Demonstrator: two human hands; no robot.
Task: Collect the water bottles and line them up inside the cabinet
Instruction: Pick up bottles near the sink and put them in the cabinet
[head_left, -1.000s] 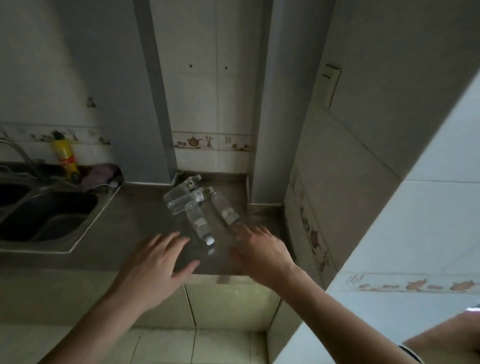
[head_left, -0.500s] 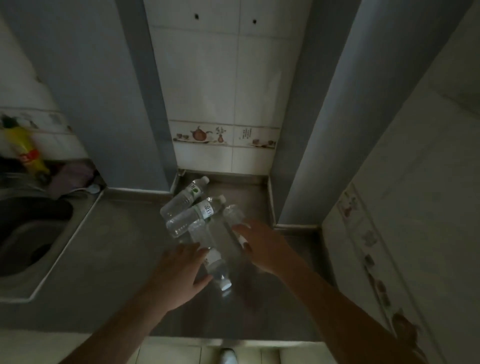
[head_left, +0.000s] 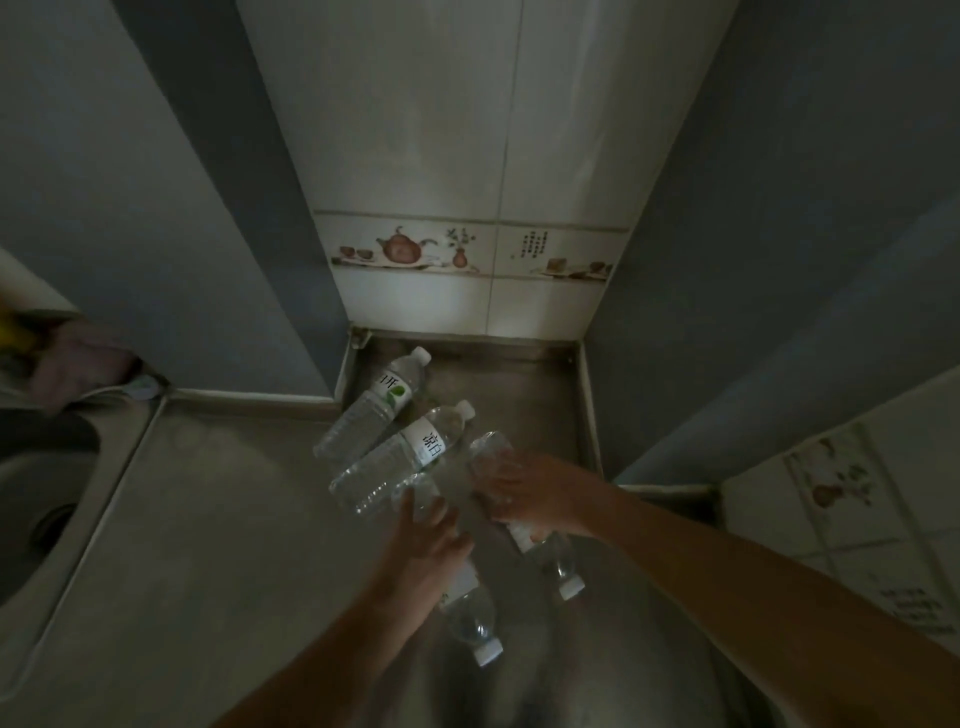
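Several clear water bottles lie on the steel counter (head_left: 249, 519). The farthest bottle (head_left: 374, 410) and a second labelled bottle (head_left: 400, 462) lie side by side with their caps toward the back corner. My left hand (head_left: 426, 545) lies over a third bottle (head_left: 470, 618), whose white cap points toward me. My right hand (head_left: 535, 491) covers the middle of a fourth bottle (head_left: 550, 556), fingers wrapped over it. No cabinet is in view.
A sink basin (head_left: 36, 499) sits at the left edge. A pink cloth (head_left: 78, 358) and a yellow bottle (head_left: 13, 332) are behind it. Grey pillars flank the tiled back wall (head_left: 467, 156). A tiled wall (head_left: 857, 509) rises on the right.
I have leaned closer over the counter. Both hands moved forward from hovering onto the two nearest bottles, left onto the near one, right onto the one beside it.
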